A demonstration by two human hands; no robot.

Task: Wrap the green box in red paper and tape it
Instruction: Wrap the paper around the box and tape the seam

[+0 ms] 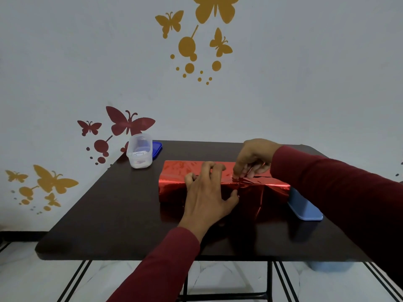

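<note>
A long box covered in shiny red paper (174,182) lies across the middle of the dark table (113,214); no green surface shows. My left hand (207,197) presses on its front top edge, fingers spread and bent, thumb against the paper's front face. My right hand (253,160) reaches over from the right, and its fingertips pinch the crumpled red paper at the top edge, where creases gather. A dark gap shows in the paper just right of those fingertips. Tape between the fingers cannot be made out.
A clear plastic container (139,152) stands at the table's back left, with a dark blue lid (157,149) behind it. A light blue lid (305,205) lies at the box's right end. The wall with butterfly stickers is close behind.
</note>
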